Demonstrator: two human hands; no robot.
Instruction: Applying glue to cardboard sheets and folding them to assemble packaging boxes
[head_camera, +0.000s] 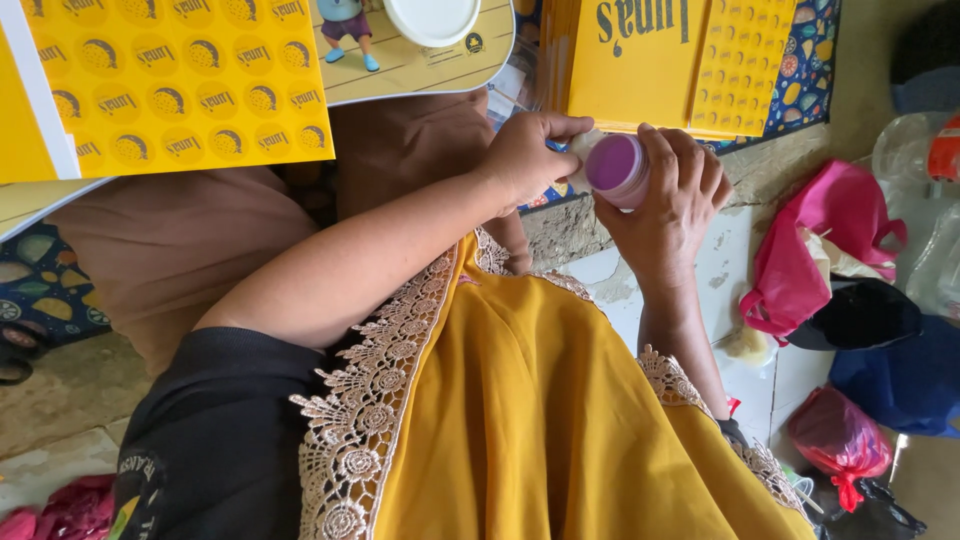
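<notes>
Nearest the camera lies the wearer's mustard-yellow garment (540, 420) with its lace trim (370, 420), filling the lower centre of the view; from it both forearms run up toward twelve o'clock and converge; the left forearm crosses from about eight o'clock, bare from a dark sleeve (220, 440), while the right rises almost straight from five o'clock. The two hands meet just above centre, together on one object: a small jar with a purple lid (617, 168); the right hand (672, 205) cups it from below and from the three o'clock side, fingers curled round its body, palm toward the wearer; the left hand (527, 155) closes in from nine o'clock, thumb and fingertips at the jar's near edge, though whether they pinch the lid or only touch it cannot be told. The jar's lid faces the camera, so its long axis runs roughly along the line of sight; the right hand bears it and is the nearer of the two. Beyond the hands, at twelve o'clock, stands a stack of yellow printed cartons (650, 60); at ten o'clock a yellow patterned sheet (170, 80); at three o'clock, on the pale floor (730, 270), a pink bag (810, 250) and dark blue bags (890, 370) lie well apart from the hands.
</notes>
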